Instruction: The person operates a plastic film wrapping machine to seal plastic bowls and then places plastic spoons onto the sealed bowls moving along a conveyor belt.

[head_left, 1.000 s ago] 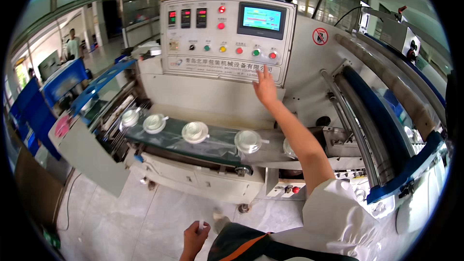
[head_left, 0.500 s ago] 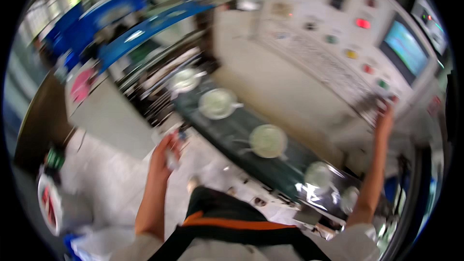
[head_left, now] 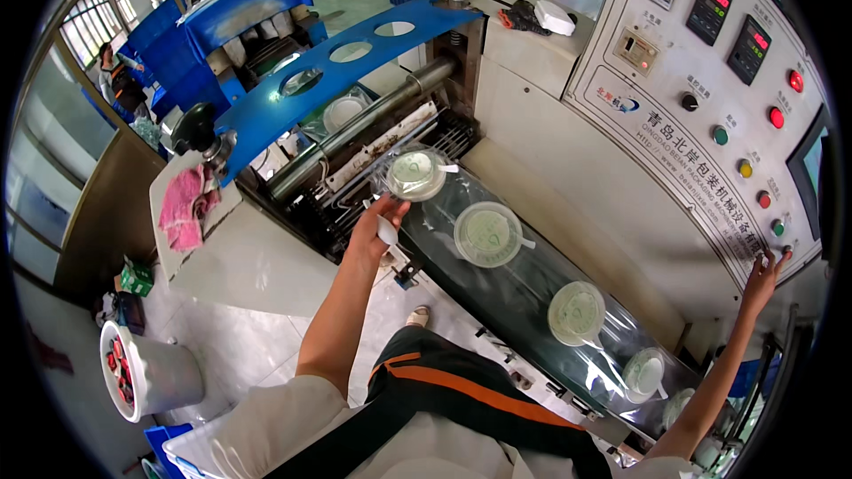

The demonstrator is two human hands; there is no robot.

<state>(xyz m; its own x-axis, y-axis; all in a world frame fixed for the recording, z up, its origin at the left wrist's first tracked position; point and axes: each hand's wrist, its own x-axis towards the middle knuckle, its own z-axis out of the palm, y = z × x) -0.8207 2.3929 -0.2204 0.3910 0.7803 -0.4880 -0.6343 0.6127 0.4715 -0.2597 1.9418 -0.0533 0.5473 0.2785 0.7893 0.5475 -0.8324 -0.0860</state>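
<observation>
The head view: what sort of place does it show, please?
Probably a packaging workshop: round containers line a conveyor belt beside a control panel with coloured buttons and digital displays.

1. You wear this camera on your head, the left of a side-by-side pair, looking down over your apron (head_left: 479, 390).
2. It faces forward and downward onto the conveyor belt (head_left: 515, 293), which crosses your view slantwise.
3. Your left hand (head_left: 377, 229) shows near the middle, your right hand (head_left: 765, 279) toward the right rim.
4. The control panel (head_left: 719, 115) is near you, tilted and cut off at right; a co-worker (head_left: 129, 80) appears small, far back.
5. Your fisheye lens bends straight edges.
</observation>
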